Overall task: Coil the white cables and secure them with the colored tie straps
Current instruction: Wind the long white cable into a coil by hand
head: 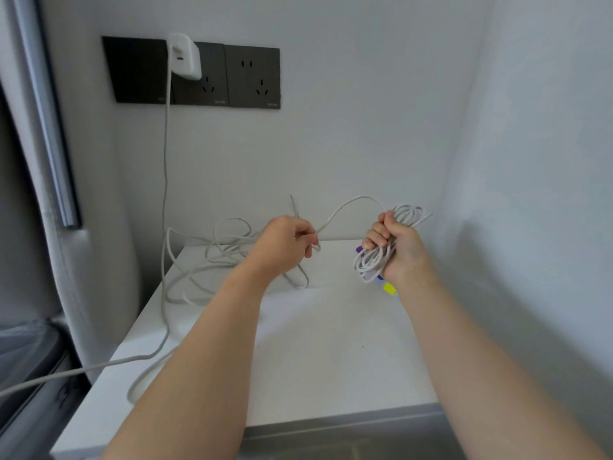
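The white worktop (331, 343) carried the colored tie straps (389, 288), lying just under the right hand (394, 247), which was fisted round the coil (408, 213) of white cable. The left hand (285, 244) pinched the free strand (348, 204) feeding it. Each new loop would sit best if matched to the coil and laid without twist. Beyond, loose cable (205, 260) sprawled; another ran up to the charger (184, 56).

loose cable (212, 260): on tabletop (315, 353), back-left corner, spilling over the left edge
coil (373, 262): above right edge, over tie straps (389, 288)
charger (184, 56): on wall, above back-left corner
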